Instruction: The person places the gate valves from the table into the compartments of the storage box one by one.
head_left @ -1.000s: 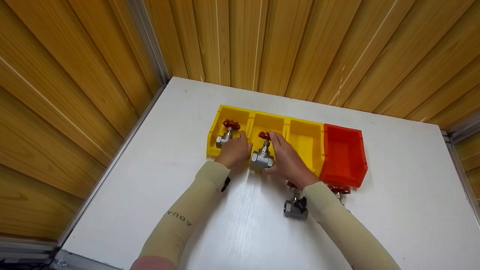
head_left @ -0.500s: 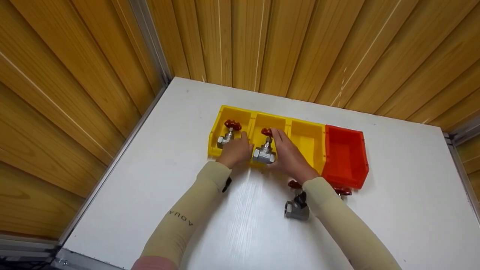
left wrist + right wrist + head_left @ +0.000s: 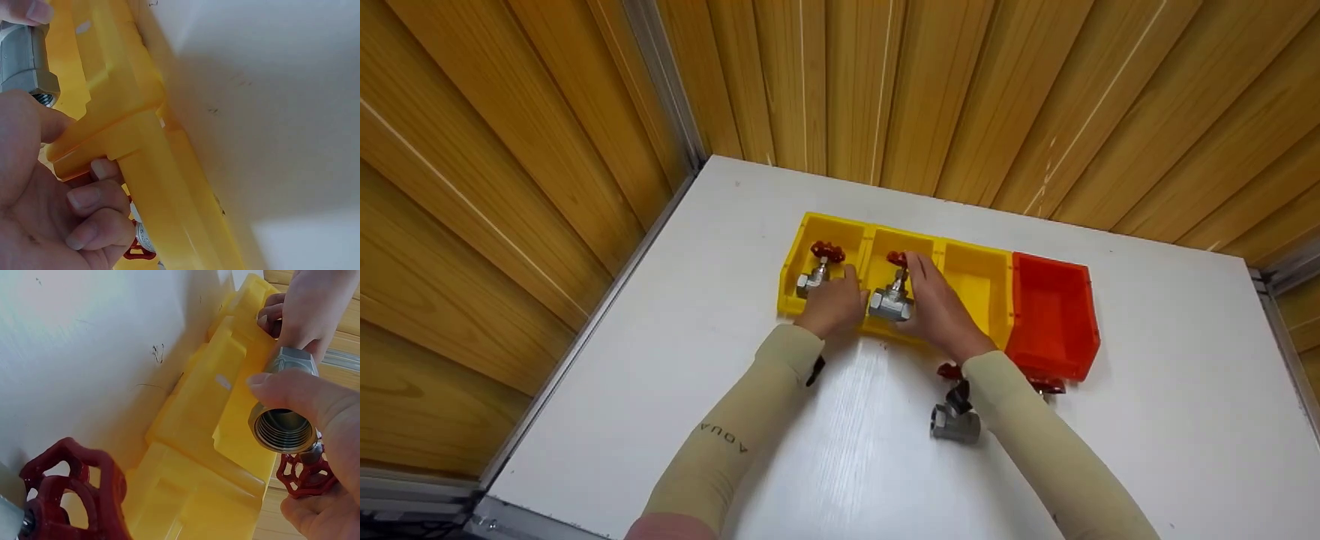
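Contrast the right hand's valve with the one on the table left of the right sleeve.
The right hand grips the held valve at the second yellow bin from the left; the table valve rests on the white table. The held valve's body looks bright silver, the table valve's duller grey. In the head view, fingers partly hide the held valve's handwheel; the right sleeve partly hides the table valve's. Both handwheels are red.

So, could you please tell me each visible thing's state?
Yellow bins: upright, side by side.
Red bin: upright, at right end.
Left hand: gripping a yellow bin wall.
Right hand: gripping the held valve.
Held valve: at the second yellow bin.
Left-bin valve: partly hidden by left hand.
Front valve: resting on the table.
Far-right valve: mostly hidden behind the sleeve.
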The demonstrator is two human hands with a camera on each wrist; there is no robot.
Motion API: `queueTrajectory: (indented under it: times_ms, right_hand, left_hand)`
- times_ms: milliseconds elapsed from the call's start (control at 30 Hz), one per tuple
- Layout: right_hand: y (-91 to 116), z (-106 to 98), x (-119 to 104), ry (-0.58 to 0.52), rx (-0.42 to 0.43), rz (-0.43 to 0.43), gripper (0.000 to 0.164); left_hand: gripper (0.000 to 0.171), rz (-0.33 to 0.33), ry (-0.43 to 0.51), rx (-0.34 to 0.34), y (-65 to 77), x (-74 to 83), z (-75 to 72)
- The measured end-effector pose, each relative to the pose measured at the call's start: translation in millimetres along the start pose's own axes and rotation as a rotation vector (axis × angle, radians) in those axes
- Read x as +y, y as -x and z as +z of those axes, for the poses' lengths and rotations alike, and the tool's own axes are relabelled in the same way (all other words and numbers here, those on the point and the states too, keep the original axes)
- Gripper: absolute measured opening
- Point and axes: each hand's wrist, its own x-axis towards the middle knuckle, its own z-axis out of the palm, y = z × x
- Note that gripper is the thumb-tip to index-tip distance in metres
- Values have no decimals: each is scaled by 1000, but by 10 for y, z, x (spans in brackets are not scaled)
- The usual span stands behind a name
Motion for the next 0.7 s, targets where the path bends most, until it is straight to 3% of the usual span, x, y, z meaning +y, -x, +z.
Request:
queueTrajectory:
  times_ms: [700]
  right_hand:
    - [-120, 17, 29, 66, -7, -34, 105]
  left_hand:
    - [43, -19, -8, 2, -10, 4, 9]
